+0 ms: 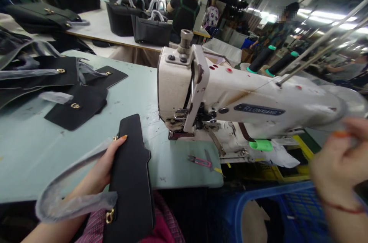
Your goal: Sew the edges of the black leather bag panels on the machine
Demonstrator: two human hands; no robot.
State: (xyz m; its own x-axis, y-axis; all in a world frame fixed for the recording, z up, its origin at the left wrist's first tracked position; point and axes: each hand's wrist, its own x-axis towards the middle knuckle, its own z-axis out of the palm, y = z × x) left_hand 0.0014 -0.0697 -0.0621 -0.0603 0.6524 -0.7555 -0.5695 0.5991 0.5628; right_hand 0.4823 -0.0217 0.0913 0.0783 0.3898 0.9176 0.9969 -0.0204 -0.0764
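Observation:
My left hand (105, 164) is closed on the edge of a black bag panel (130, 185), thumb on its face. A plastic-wrapped handle (54, 181) with gold fittings is joined to the panel and loops around my wrist. My right hand (342, 155) is raised at the far right, near the handwheel end of the sewing machine (253, 93); motion smears its fingers, so I cannot tell what they hold. The machine's needle area stands right of the panel, apart from it. Pink-handled thread snips (199, 161) lie on the table (155, 120) below the machine head.
More black bag panels (80, 107) with wrapped handles lie at the left of the table. A blue basket (240, 212) stands below on the right, by a yellow crate (301, 147). Finished-looking black bags (152, 30) sit on a bench behind; several people work beyond.

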